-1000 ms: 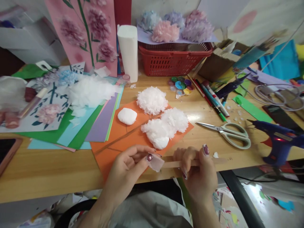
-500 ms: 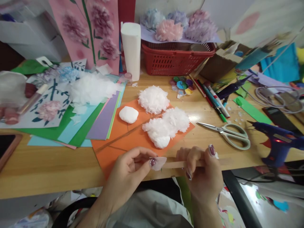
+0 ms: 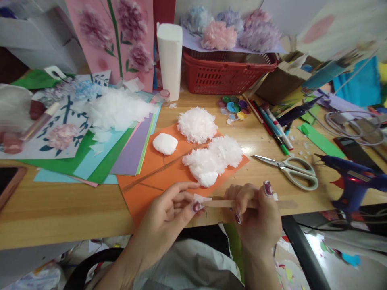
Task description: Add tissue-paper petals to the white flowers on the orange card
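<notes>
My right hand (image 3: 256, 211) is closed round a thin flat wooden stick (image 3: 284, 204) held level over the table's front edge. My left hand (image 3: 171, 207) pinches a small scrap of white tissue (image 3: 202, 199) against the stick's left end. Just beyond both hands lies an orange paper sheet (image 3: 145, 193) bearing three fluffy white tissue flowers (image 3: 197, 125) and a smooth white tissue wad (image 3: 165, 143).
Scissors (image 3: 294, 171) lie to the right, with a blue glue gun (image 3: 355, 183) beyond them. Markers (image 3: 272, 125), a small paint palette (image 3: 233, 107) and a red basket (image 3: 229, 72) stand behind. Coloured paper sheets (image 3: 99, 157) and loose white tissue (image 3: 116, 108) spread on the left.
The tissue scrap in my left hand has closed tighter against the stick's end and looks smaller. Both hands have stayed near the table's front edge; the view shifted a little.
</notes>
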The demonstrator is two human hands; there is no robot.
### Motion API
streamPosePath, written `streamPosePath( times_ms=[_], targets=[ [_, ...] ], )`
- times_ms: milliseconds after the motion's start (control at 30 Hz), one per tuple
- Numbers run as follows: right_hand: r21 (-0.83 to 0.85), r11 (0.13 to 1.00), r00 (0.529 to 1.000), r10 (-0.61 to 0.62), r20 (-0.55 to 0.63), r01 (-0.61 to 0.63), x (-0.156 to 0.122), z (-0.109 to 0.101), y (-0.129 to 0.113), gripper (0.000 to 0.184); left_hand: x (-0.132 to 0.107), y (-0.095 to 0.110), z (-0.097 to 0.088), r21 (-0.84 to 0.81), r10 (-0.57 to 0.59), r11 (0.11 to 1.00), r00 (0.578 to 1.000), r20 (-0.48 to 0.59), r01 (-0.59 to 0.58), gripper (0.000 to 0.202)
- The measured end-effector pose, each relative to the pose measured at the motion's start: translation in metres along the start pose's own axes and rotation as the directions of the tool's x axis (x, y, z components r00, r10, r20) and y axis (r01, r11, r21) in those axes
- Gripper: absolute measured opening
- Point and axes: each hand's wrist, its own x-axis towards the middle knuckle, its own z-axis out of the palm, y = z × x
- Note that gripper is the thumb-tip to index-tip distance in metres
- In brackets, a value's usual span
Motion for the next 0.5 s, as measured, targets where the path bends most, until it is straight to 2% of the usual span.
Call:
streamPosePath(
  times_ms=[100, 200, 267, 500],
  targets=[
    [-0.007, 1.0, 0.999, -0.018, -0.029, 0.017, 0.0, -0.0015, -0.0022, 0.063, 0.0006, -0.0012, -0.0009, 0.005, 0.008, 1.0, 0.999, 0.037, -0.008, 0.032],
    [-0.008, 0.996, 0.989, -0.084, -0.122, 0.084, 0.0024, -0.0056, -0.005, 0.062, 0.0, -0.0013, 0.0001, -0.022, 0.01, 1.0, 1.0, -0.004, -0.011, 0.031],
    [-0.012, 0.996, 0.985, -0.086, -0.152, 0.085, 0.0038, -0.008, -0.0059, 0.061, -0.0003, -0.0008, 0.0013, -0.041, 0.002, 0.999, 1.0, -0.031, -0.003, 0.03],
    [0.001, 1.0, 0.998, -0.021, -0.055, 0.021, -0.001, -0.0057, -0.0018, 0.062, 0.0046, -0.0047, -0.0014, 0.064, 0.034, 0.997, 0.998, 0.06, -0.038, 0.032]
  ],
)
